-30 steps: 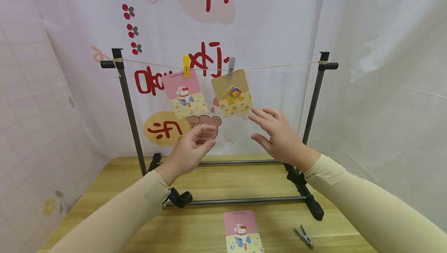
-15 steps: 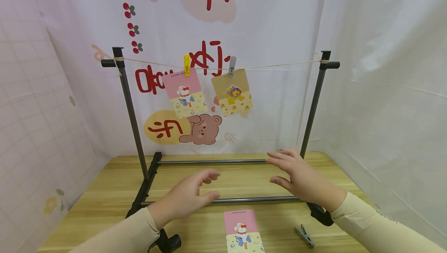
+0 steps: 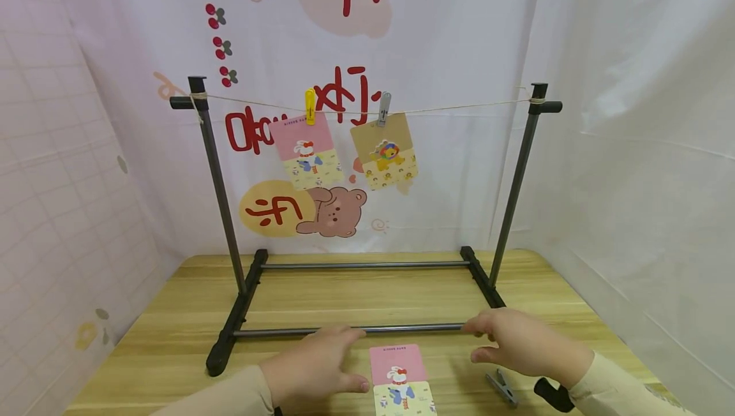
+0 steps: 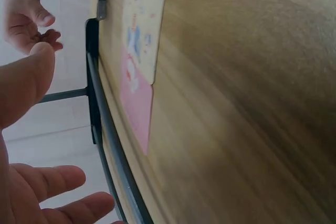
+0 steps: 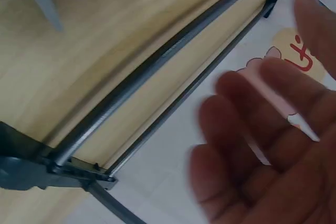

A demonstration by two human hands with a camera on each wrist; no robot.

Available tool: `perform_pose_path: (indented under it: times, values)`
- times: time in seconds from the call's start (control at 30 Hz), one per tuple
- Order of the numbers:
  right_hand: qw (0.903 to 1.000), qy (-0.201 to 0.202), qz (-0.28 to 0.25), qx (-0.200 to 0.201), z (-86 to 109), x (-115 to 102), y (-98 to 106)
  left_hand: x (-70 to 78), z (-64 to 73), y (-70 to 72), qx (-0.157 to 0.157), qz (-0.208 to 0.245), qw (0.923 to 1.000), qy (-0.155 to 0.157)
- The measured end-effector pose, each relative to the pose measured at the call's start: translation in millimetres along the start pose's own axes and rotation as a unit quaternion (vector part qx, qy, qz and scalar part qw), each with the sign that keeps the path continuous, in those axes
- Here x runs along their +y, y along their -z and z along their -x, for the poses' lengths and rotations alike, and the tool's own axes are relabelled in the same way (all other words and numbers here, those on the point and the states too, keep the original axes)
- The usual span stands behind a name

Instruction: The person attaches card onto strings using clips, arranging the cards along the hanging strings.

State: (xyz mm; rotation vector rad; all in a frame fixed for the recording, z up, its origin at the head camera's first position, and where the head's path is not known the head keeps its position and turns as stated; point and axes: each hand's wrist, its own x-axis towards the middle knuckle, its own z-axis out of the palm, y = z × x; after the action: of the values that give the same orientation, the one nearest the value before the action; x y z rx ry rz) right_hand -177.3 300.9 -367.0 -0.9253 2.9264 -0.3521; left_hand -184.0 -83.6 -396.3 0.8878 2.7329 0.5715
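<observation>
A pink and cream card [image 3: 399, 378] with a rabbit picture lies flat on the wooden table. Just left of it hovers my left hand [image 3: 316, 365], thumb and fingers apart, holding nothing. To the card's right, my right hand [image 3: 525, 342] is above the table with relaxed fingers and nothing in them. Below that hand lies a grey clothespin [image 3: 503, 388], also partly visible in the right wrist view. On the string above, a yellow clothespin [image 3: 310, 107] holds another pink rabbit card [image 3: 307, 151], and a second grey clothespin [image 3: 383, 110] holds a tan lion card [image 3: 386, 151].
A dark metal frame stands on the table, with a left post [image 3: 221, 199], a right post [image 3: 517, 199] and a front crossbar [image 3: 402, 328] just behind the lying card. The string [image 3: 459, 107] spans the posts. A printed white curtain [image 3: 436, 33] hangs behind.
Both hands have come down from near the hanging cards to low over the table, either side of the lying card. The hanging cards stay pinned on the string.
</observation>
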Motion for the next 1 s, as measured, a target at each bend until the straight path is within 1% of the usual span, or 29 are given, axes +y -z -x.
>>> perform_pose_path:
  times: [0.07,0.2,0.27,0.37,0.47,0.57,0.7,0.87,1.0]
  values:
    - [0.9997,-0.011,-0.007,-0.019,3.6,3.6,-3.6,1.4,-1.9,-3.6,-0.006,-0.004,0.9999,0.012]
    - [0.9960,-0.062,-0.031,-0.057,7.9,6.3,-7.6,4.0,-6.4,-9.5,-0.008,-0.019,0.9994,0.027]
    - [0.9928,-0.088,-0.040,-0.071,9.2,5.9,-9.0,4.7,-8.9,-12.5,-0.006,-0.028,0.9992,0.028]
    - [0.9908,-0.103,-0.040,-0.079,11.0,5.8,-11.5,6.0,-12.3,-16.3,-0.007,-0.040,0.9988,0.028]
    - [0.9910,-0.102,-0.035,-0.079,13.2,7.0,-15.8,7.8,-15.4,-19.5,-0.005,-0.057,0.9980,0.026]
    - [0.9905,-0.104,-0.043,-0.079,14.9,10.1,-21.5,9.4,-18.4,-22.1,-0.002,-0.071,0.9971,0.027]
    - [0.9907,-0.096,-0.053,-0.080,14.9,14.1,-28.3,9.5,-21.5,-25.3,-0.002,-0.082,0.9961,0.033]
    - [0.9933,-0.075,-0.037,-0.079,13.4,15.5,-32.1,7.7,-24.4,-30.3,-0.009,-0.093,0.9951,0.031]
    - [0.9943,-0.074,-0.022,-0.074,12.7,15.2,-33.4,7.1,-25.6,-33.5,-0.014,-0.095,0.9948,0.034]
